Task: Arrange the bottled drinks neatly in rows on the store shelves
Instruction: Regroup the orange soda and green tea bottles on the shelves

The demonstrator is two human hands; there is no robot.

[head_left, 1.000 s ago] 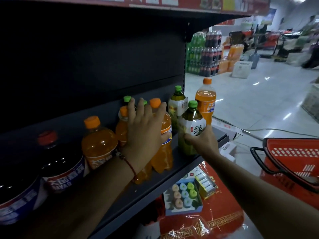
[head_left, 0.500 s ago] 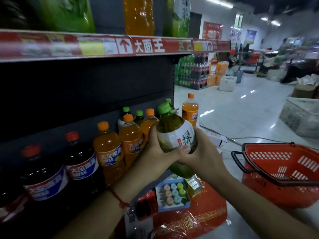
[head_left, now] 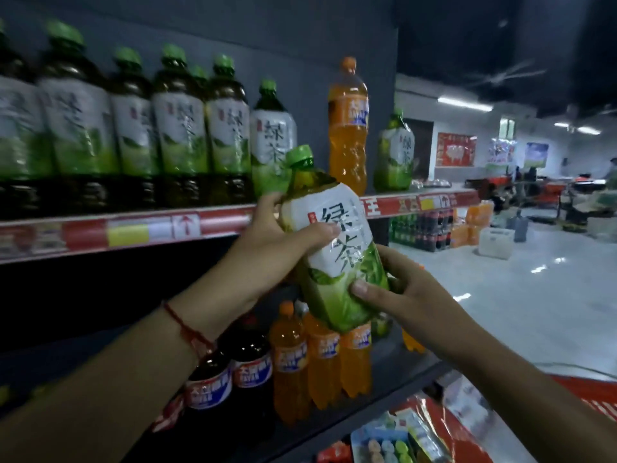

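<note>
A green tea bottle with a green cap hangs tilted in front of the shelving, held in both hands. My left hand grips its upper part, thumb across the white label. My right hand grips its lower green part from the right. Behind it, the upper shelf carries a row of several green tea bottles, then a tall orange soda bottle and one more green tea bottle at the right end. On the lower shelf stand orange soda bottles and dark cola bottles.
The upper shelf has a gap between the last bottle in the tea row and the orange bottle. A red basket's rim shows at lower right. Packaged goods lie below the lower shelf. Stacked drink crates stand across the open floor.
Both hands lifted the green tea bottle from the lower shelf up to the level of the upper shelf. The camera tilted up, bringing the upper shelf's row into view.
</note>
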